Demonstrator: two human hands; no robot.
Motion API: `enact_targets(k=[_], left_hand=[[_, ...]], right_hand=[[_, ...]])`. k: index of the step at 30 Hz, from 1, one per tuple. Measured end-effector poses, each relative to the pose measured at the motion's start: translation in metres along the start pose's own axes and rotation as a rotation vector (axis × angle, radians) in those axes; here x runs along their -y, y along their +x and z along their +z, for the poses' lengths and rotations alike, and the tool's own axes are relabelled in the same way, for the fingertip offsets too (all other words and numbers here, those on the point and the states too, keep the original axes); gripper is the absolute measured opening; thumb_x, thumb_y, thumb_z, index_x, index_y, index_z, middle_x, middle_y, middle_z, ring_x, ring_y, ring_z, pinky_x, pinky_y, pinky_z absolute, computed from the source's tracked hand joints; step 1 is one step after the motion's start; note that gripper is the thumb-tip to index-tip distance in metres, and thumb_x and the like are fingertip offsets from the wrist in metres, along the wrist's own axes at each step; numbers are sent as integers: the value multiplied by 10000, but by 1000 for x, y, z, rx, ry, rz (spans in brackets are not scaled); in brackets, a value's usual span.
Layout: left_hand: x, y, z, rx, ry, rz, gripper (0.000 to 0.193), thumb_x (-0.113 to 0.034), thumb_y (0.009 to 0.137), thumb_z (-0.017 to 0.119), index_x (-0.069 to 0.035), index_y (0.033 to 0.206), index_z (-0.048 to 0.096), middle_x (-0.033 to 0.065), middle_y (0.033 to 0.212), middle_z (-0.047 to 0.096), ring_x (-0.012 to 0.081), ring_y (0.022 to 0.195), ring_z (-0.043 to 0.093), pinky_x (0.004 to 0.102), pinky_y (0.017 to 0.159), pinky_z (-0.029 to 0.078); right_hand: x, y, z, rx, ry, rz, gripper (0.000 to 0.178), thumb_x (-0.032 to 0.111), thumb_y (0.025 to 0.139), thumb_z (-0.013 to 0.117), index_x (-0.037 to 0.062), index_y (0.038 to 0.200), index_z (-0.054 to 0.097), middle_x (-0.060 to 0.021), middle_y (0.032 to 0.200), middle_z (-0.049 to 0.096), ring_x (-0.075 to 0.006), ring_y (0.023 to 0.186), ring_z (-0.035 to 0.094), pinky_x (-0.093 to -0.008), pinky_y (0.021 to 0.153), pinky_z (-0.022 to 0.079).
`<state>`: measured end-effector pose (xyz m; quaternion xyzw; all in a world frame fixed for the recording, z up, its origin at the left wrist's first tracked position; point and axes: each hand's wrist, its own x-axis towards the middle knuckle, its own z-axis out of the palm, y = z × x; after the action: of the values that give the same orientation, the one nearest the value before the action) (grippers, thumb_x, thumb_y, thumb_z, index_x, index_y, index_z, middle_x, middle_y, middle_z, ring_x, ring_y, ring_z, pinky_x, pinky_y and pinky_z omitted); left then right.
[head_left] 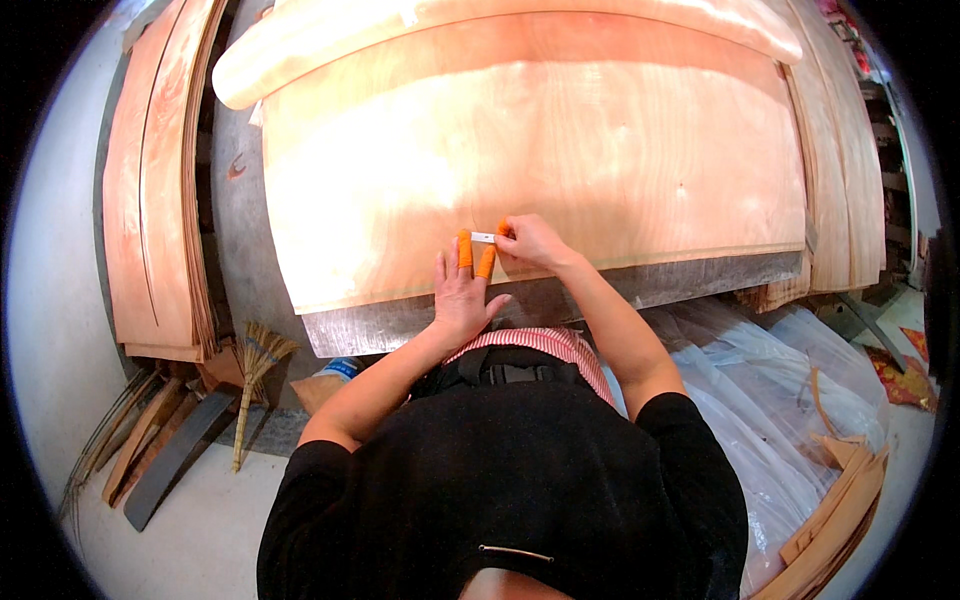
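A wide, thin sheet of pale wood veneer (pixel 600 160) lies in front of me, its far part curled into a roll (pixel 300 70). My left hand (pixel 462 302) rests flat on the sheet near its front edge, fingers stretched forward. Orange coverings wrap two of its fingers. Just beyond those fingertips is a small, flat white strip (pixel 483 238) with a dark spot; its exact kind is unclear. My right hand (pixel 535 242), with an orange-covered finger too, pinches the strip's right end against the veneer.
The worktop's grey front edge (pixel 400 327) shows below the sheet. Veneer stacks stand at left (pixel 150 200) and right (pixel 840 160). A straw broom (pixel 255 375) leans at lower left beside a dark curved board (pixel 180 460). Clear plastic sheeting (pixel 740 400) covers things at lower right.
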<state>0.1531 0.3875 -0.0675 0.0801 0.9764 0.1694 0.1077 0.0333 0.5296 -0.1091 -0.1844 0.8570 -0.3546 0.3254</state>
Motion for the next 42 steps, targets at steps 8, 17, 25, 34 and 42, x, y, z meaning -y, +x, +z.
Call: enact_targets(k=[8,17,25,34,42], left_hand=[[-2,4,4,-38,-95,-39,833,-466,745,605,6,1339,261,268,1398,137,404,1311,111,492,1056,111],[-2,9,8,-46,-74,-38,858,-458,735,617,17,1342,238,226,1409,177,363,1320,139,469,1064,115],[-3,1,0,-39,-99,-64,776,-454,713,646,-139,1344,322,242,1421,108,389,1322,91,530,1043,109],[-5,2,7,-1,-14,-77,768,-534,722,591,-134,1334,355,254,1419,110,389,1327,78,535,1039,81],[-5,1,5,0,-26,-71,766,-508,732,599,-138,1346,330,266,1411,116,397,1323,82,520,1047,88]], right_hand=[[10,1,0,-29,-114,23,221,255,735,599,36,762,607,-163,696,610,-296,641,601,-373,581,469],[0,3,4,-27,-70,4,238,269,748,603,31,758,605,-154,682,610,-279,616,598,-352,562,463],[-4,-1,0,31,119,-2,223,232,783,609,10,797,600,-107,652,615,-173,576,580,-291,540,453],[-9,1,2,40,77,17,279,310,756,609,40,828,617,-155,728,623,-260,641,607,-346,590,472],[-11,-7,-7,74,134,-53,240,277,786,597,40,818,614,-132,701,621,-243,639,600,-339,596,470]])
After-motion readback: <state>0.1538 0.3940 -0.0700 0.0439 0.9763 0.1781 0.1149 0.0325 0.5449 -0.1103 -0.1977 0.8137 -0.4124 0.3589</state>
